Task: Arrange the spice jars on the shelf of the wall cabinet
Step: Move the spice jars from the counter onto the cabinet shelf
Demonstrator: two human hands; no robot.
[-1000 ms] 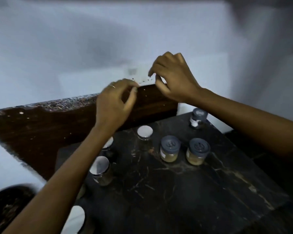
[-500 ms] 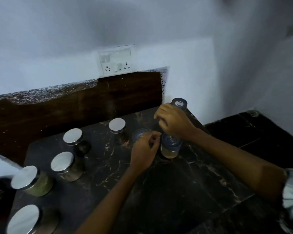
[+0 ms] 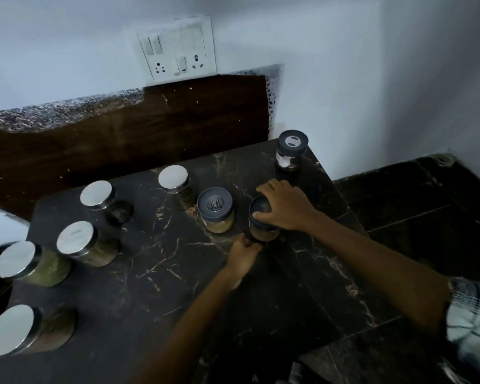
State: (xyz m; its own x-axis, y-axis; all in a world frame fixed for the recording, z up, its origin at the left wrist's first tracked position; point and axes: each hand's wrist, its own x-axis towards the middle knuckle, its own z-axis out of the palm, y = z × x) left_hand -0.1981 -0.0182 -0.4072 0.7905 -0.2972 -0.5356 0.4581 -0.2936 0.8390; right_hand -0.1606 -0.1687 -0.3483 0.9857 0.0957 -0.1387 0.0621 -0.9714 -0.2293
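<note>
Both hands are on one jar (image 3: 262, 223) w/ a dark lid, near the middle of the dark stone counter (image 3: 178, 286). The right hand (image 3: 286, 207) curls over the lid from the top & grips it. The left hand (image 3: 243, 254) grips the jar low down at its base. The hands hide most of the jar, so what's inside is hard to see, maybe sth brownish.

Just left of it stands a 2nd dark-lid jar (image 3: 216, 213), apart from the hands, w/ yellowish powder. A 3rd dark-lid jar (image 3: 291, 149) stands at the back corner; its fill is too dark to tell.

Five silver-lid jars (image 3: 75, 242) sit on the left side. The nearest one (image 3: 25, 329) is partly blurry. A wall socket (image 3: 179, 49) is up behind.
</note>
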